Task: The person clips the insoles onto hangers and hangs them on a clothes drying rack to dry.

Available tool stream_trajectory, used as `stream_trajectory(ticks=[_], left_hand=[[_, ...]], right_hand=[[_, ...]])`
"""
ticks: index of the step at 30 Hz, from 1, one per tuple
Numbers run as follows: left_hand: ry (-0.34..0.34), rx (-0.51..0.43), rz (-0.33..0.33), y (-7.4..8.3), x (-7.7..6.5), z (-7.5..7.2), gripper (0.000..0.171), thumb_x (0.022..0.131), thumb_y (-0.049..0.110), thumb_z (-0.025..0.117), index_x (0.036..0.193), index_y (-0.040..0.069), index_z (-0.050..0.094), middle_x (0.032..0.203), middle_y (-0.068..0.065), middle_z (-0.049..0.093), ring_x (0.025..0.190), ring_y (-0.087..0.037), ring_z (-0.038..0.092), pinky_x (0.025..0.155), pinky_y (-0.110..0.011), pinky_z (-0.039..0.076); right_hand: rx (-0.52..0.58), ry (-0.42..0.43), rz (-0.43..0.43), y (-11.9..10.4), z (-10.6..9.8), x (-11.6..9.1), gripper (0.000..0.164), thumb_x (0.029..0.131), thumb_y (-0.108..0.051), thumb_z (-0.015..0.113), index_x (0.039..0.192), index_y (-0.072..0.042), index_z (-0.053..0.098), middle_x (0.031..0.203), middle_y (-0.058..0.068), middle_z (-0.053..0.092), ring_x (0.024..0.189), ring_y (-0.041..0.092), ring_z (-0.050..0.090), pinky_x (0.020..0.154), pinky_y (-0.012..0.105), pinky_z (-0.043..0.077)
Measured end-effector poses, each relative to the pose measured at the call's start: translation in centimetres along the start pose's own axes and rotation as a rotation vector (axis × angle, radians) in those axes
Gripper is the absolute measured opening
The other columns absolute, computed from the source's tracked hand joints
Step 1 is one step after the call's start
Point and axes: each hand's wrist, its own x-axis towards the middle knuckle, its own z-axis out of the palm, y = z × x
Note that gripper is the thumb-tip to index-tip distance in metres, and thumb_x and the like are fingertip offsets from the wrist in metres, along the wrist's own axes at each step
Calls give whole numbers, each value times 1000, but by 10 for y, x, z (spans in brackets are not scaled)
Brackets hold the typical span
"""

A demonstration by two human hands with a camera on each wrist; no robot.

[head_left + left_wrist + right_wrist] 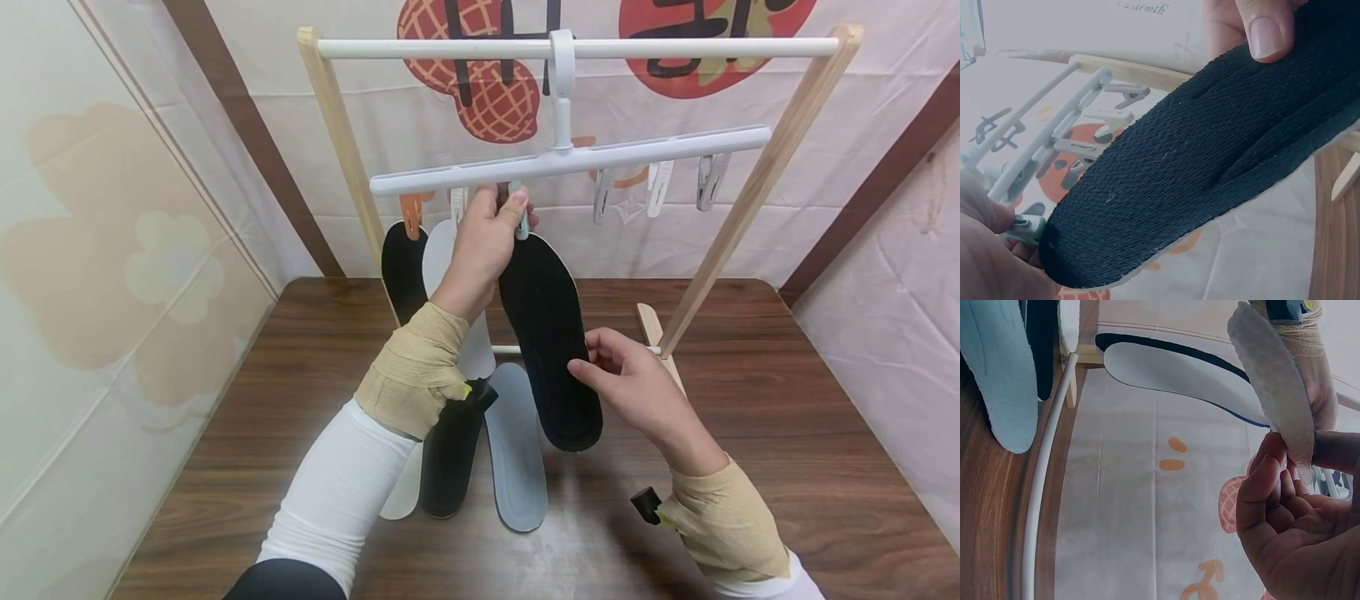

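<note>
A black insole (549, 333) hangs at a slant below the white clip hanger (465, 173), its pale underside facing the right wrist view. My left hand (480, 246) pinches a teal clip (521, 221) at the insole's top end; in the left wrist view the clip (1027, 229) is right at that edge. Lower down, my right hand (648, 383) holds the insole's side edge between thumb and fingers. To the left, another black insole (400, 271) hangs under an orange clip (410, 215), and a white insole (437, 250) under a white clip (458, 202), partly hidden by my left arm.
The hanger hooks over the white rod of a wooden rack (738, 200). Several unused clips (658, 190) dangle on its right half. On the brown table (780, 433) lie a grey insole (517, 467), a black insole (448, 471) and a white insole (405, 493). Printed cloth stands behind.
</note>
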Motion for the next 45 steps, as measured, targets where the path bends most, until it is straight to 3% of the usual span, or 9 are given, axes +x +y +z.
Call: stream_trajectory(ticks=[18,30,45], left_hand=[[4,44,27,-1,0,0,24,108,23,48,121,3,54,100,-5,57,100,-21,65,92,-28,47],[24,54,41,-1,0,1,21,107,22,50,114,3,55,97,-3,57,96,-17,61,87,-24,45],[15,77,44,-1,-1,-1,24,108,25,49,117,3,55,100,-3,56,99,-15,54,88,-25,40]], right_hand=[[7,5,-19,-3,0,2,19,96,-16,70,109,-4,63,91,7,61,80,18,58,69,26,44],[39,1,-6,-4,-2,4,23,96,-17,69,114,-3,63,96,9,64,87,22,60,75,28,47],[26,15,-14,-6,-1,7,23,96,-17,70,113,-3,63,94,7,62,84,20,59,73,26,46]])
